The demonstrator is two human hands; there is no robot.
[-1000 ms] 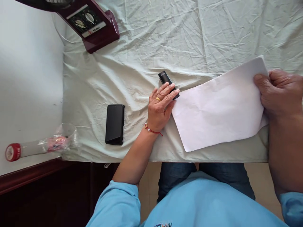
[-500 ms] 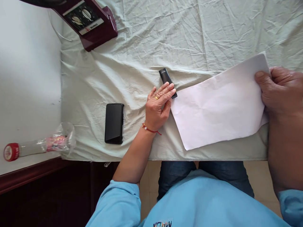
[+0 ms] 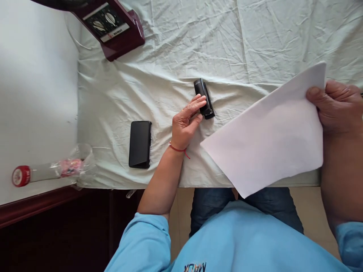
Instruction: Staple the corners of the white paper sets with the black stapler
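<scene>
A black stapler (image 3: pixel 208 96) lies on the cloth, its jaw end toward me. My left hand (image 3: pixel 185 124) rests beside and partly over it, fingers stretched across the top and the thumb apart near the jaw end. It touches the stapler without being wrapped around it. White paper sheets (image 3: pixel 266 139) hang from my right hand (image 3: pixel 338 105), which pinches their right edge, thumb on top. The sheets slope down to the left, one lower corner past the table's front edge. Their left corner is apart from the stapler.
A black phone (image 3: pixel 140 144) lies left of my forearm. A dark red appliance (image 3: pixel 123 36) with a picture panel stands at the back left. A clear tube with a red cap (image 3: pixel 21 176) lies at the far left. A wrinkled pale cloth (image 3: pixel 181 45) covers the table.
The paper's left end has come away from the stapler and swung down toward me. My left fingers have eased off the stapler, which now shows more of its side.
</scene>
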